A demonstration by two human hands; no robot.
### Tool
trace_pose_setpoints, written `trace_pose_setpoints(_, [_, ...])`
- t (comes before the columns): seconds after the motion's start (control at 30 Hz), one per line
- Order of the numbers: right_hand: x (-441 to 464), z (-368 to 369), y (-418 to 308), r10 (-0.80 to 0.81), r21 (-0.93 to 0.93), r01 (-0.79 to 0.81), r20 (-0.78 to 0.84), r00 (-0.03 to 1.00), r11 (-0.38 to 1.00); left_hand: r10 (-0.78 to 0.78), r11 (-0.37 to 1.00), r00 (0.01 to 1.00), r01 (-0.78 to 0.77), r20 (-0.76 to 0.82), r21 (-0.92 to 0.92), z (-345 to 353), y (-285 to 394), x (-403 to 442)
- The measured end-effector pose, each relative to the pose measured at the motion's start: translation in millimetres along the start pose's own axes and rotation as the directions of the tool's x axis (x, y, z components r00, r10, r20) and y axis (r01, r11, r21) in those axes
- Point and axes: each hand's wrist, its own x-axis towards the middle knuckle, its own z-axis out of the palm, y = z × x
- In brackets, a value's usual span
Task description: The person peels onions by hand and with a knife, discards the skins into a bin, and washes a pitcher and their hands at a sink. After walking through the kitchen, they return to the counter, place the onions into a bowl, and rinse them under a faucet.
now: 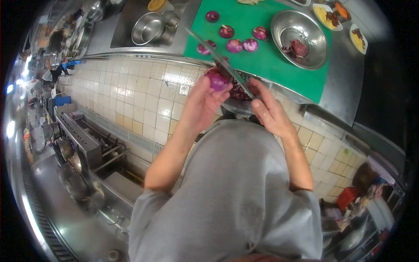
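So — L hand (pixel 207 98) cups onion (pixel 218 81), R hand (pixel 271 111) grips knife (pixel 221 62).

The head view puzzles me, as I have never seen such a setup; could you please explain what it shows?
There is no machine here: a person works bare-handed, and this single picture comes from a camera worn on the head, looking forward and down. The left hand holds a red onion; the right hand holds a knife. Ahead, a green cutting board carries several more red onions and a metal bowl with reddish-purple pieces inside. Whether the blade touches the held onion is hard to tell.
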Motion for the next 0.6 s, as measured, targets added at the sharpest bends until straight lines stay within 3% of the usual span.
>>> trace_pose_setpoints(0.07, [0.9,0.1,-5.9,-0.275,-0.151,0.267,-0.037,0.961,0.952,0.016,1.0,1.0,-0.016,0.022,-0.019,8.1,-1.9,0.5])
trace_pose_setpoints(0.17, [-1.0,1.9,-17.8,-0.213,-0.154,0.216,0.038,0.976,0.964,0.063,0.998,0.998,-0.063,0.006,0.002,15.2,-7.6,-0.3])
trace_pose_setpoints(0.3, [0.5,4.2,-33.1,-0.246,-0.169,0.258,0.086,0.965,0.951,0.041,0.999,0.998,-0.04,-0.04,0.014,10.4,-9.8,-3.0])
trace_pose_setpoints(0.4, [0.7,3.3,-36.4,-0.022,-0.138,0.052,0.206,0.978,0.989,0.036,0.999,0.999,-0.036,0.005,-0.028,6.2,-10.1,-4.9])
trace_pose_setpoints(0.5, [1.4,10.0,-21.8,-0.27,-0.137,0.286,0.125,0.955,0.948,0.013,0.999,1.0,-0.012,0.025,-0.031,8.9,-10.5,-9.3])
trace_pose_setpoints(0.6, [3.8,14.9,-19.1,-0.263,-0.15,0.278,0.112,0.958,0.949,0.04,0.999,0.999,-0.04,-0.034,0.005,27.0,-14.7,-14.7])
